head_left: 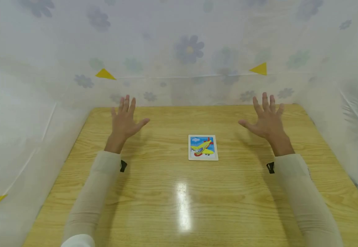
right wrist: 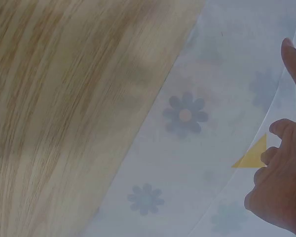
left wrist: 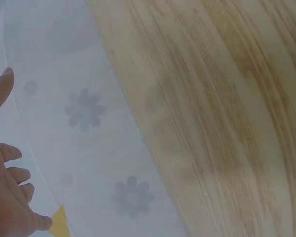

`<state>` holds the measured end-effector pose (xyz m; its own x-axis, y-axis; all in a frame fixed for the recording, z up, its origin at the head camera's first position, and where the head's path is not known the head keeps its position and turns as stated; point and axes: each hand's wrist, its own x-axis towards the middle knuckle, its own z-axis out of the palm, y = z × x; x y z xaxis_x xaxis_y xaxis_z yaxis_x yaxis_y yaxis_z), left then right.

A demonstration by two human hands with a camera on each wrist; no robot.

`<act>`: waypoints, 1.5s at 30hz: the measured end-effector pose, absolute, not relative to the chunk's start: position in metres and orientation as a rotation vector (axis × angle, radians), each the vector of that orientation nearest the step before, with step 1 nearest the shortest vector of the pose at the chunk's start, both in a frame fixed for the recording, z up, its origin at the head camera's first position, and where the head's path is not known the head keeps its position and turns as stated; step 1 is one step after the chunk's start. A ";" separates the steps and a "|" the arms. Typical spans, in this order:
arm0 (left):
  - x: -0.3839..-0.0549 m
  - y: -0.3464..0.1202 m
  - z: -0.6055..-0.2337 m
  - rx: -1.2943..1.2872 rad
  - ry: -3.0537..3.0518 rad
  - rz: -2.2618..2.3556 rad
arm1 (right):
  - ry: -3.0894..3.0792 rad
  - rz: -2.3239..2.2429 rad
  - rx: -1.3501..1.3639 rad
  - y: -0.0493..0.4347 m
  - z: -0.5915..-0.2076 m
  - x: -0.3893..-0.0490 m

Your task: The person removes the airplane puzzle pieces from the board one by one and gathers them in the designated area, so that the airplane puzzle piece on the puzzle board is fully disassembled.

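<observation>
A square picture puzzle [head_left: 203, 148] with a yellow and red airplane on a blue sky lies flat on the wooden table, between the two arms. To its left, the left hand [head_left: 124, 121] is held above the table's far part with fingers spread and nothing in it. The right hand [head_left: 266, 120] is raised on the other side, its fingers spread too and holding nothing. Both hands are apart from the puzzle. Each wrist view shows its own hand at the outer edge, the left hand [left wrist: 10, 192] and the right hand [right wrist: 281, 182]; the puzzle appears in neither.
The wood-grain table [head_left: 154, 192] reaches back to a whitish flowered curtain [head_left: 163, 41], which also rises along both sides. Yellow triangles [head_left: 260, 69] are stuck on the curtain. A black strap end [head_left: 123, 166] shows at the left cuff, another strap end [head_left: 270, 167] at the right.
</observation>
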<state>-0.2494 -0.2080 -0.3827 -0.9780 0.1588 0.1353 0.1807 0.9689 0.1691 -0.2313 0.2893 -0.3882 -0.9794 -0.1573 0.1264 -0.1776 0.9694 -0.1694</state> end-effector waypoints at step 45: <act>-0.262 -0.137 -0.390 -0.583 -3.005 -0.322 | -3.033 0.323 0.812 0.220 -0.423 -0.201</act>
